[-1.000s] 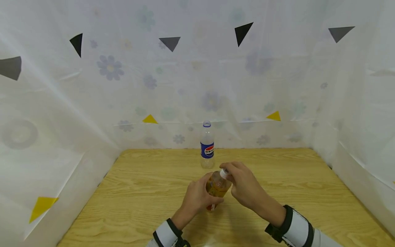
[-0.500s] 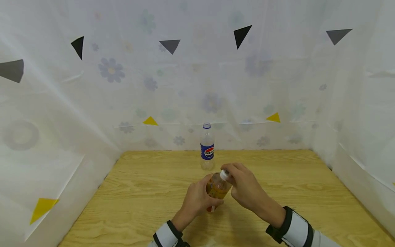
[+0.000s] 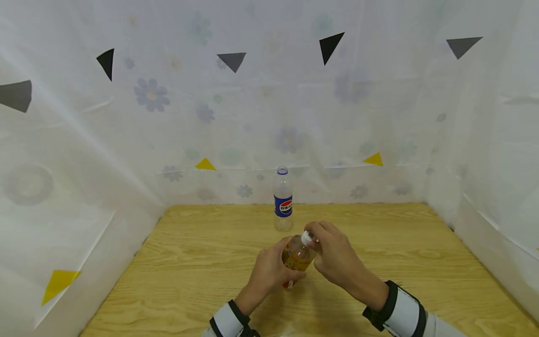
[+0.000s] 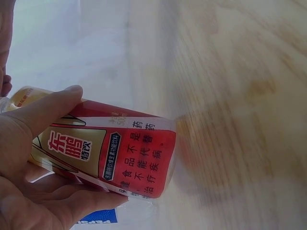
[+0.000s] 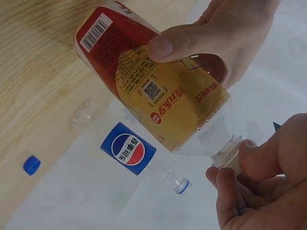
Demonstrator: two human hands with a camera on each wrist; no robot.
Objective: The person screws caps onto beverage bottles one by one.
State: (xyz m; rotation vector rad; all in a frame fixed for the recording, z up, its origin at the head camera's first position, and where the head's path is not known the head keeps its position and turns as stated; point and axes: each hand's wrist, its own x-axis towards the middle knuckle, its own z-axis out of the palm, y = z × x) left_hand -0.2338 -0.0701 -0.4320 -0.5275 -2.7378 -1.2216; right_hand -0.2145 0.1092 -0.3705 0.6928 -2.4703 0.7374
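Observation:
My left hand (image 3: pixel 268 267) grips a drink bottle (image 3: pixel 298 256) round its body, tilted with its neck up and to the right. A red and gold label (image 4: pixel 136 153) wraps it, and yellowish drink shows inside in the right wrist view. At the bottle's neck, the thumb and fingers of my right hand (image 3: pixel 337 255) pinch the white cap (image 3: pixel 306 238); those fingers partly cover it. Behind both hands an uncapped clear bottle (image 3: pixel 283 206) with a blue Pepsi label stands upright on the table.
A wood-grain table (image 3: pixel 202 262) lies under the hands. In the right wrist view a loose blue cap (image 5: pixel 32 165) rests on it near the Pepsi bottle. A white patterned sheet (image 3: pixel 252 117) encloses the back and sides.
The head view shifts slightly. Both hands stay almost in place on the bottle and its cap, with only small motion at the right fingers.

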